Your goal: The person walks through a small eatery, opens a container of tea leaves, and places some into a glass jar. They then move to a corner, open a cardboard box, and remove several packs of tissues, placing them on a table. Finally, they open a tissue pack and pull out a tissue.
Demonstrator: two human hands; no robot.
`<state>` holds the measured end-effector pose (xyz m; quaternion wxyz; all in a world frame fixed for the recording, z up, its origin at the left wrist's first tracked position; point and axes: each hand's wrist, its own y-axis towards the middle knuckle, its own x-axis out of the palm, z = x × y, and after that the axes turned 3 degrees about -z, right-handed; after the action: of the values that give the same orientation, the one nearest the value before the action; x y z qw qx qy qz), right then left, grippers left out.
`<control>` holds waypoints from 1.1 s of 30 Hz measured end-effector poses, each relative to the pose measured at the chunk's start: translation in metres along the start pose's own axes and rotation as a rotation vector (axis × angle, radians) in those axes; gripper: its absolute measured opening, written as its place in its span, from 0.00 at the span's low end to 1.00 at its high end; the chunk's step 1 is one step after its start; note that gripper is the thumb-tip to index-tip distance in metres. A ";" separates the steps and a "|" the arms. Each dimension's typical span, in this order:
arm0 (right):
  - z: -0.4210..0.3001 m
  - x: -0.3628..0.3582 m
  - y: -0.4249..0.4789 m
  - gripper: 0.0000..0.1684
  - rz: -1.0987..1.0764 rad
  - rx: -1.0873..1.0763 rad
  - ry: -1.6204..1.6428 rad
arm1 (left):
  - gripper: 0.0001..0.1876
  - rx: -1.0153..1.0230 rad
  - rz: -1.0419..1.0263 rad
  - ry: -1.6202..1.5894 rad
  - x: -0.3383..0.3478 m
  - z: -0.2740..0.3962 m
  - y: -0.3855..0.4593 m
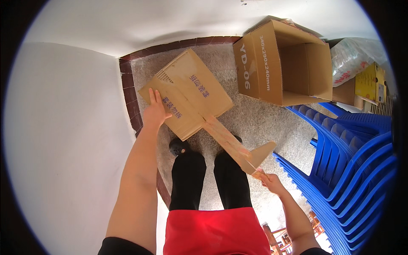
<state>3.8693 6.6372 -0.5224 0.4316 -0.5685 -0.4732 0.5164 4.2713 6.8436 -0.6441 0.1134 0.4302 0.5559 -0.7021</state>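
Note:
A closed cardboard box [200,102], bearing purple writing, is turned at an angle in front of me above the floor. My left hand [155,111] lies against its left side, with the thumb and fingers apart. From the box's near edge a long brown strip [224,134], which looks like packing tape, stretches down to the right. The far end of this strip is pinched in my right hand [270,182]. Close to that end, a pointed brown piece [263,153] sticks out sideways from the strip. Whether the box touches the floor I cannot tell.
An opened larger carton [257,63] rests by the wall at the upper right. Beyond it are a clear plastic bag [349,59] and a yellow box [366,83]. Stacked blue plastic chairs [338,178] fill the right side. A white wall [70,127] stands close on my left.

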 end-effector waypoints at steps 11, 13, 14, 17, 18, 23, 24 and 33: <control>0.014 -0.052 0.025 0.11 0.270 -0.025 0.836 | 0.26 -0.178 0.344 -0.635 0.037 -0.071 -0.080; -0.019 -0.044 0.043 0.09 0.629 -0.331 0.451 | 0.23 -0.040 0.360 -0.605 0.040 -0.055 -0.093; -0.063 -0.033 0.040 0.09 0.689 -0.521 0.293 | 0.22 0.024 0.369 -0.589 0.042 -0.042 -0.096; -0.197 0.014 0.028 0.09 0.703 -1.023 -0.020 | 0.18 0.151 0.190 -0.567 0.034 0.005 -0.097; -0.230 0.030 0.030 0.11 0.602 -0.975 -0.099 | 0.18 0.208 0.189 -0.528 0.045 0.017 -0.092; -0.271 0.068 0.114 0.29 0.657 -0.801 -0.740 | 0.21 0.462 0.235 -0.276 0.049 0.078 -0.058; -0.273 0.069 0.122 0.32 0.668 -0.778 -0.783 | 0.20 0.463 0.241 -0.238 0.053 0.082 -0.053; -0.272 0.054 0.144 0.44 0.678 -0.691 -0.934 | 0.16 0.480 -0.021 -0.044 0.034 0.078 -0.031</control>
<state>4.1548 6.6637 -0.6477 -0.2111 -0.5080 -0.5437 0.6338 4.1936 6.7969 -0.6463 0.0130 0.4236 0.3750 -0.8245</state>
